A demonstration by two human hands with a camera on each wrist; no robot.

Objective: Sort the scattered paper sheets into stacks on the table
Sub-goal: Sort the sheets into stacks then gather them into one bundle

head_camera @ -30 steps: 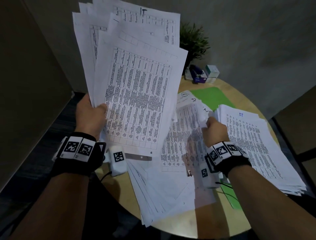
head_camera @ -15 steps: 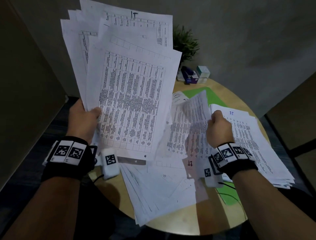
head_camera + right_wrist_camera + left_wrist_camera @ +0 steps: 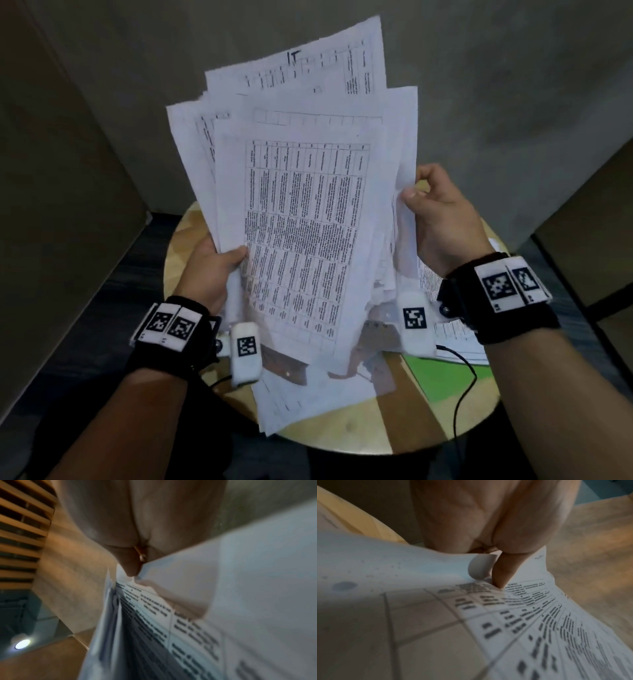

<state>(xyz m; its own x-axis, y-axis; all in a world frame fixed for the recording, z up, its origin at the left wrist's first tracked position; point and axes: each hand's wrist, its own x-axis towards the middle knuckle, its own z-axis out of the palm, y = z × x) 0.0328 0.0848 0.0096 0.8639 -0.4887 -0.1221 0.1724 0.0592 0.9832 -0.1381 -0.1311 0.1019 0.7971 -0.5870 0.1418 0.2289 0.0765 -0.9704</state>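
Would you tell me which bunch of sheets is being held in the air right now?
The fanned bunch, gripped by the left hand and pinched by the right hand; the other sheets lie on the table.

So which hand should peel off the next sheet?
Right, probably. The left hand grips the fanned bundle of printed sheets at its lower corner, bearing it, while the right hand only pinches the bundle's right edge.

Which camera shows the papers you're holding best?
The head view: the whole fan of papers shows, held by both hands. The left wrist view shows only a blurry corner under the thumb; the right wrist view shows only blurry edges.
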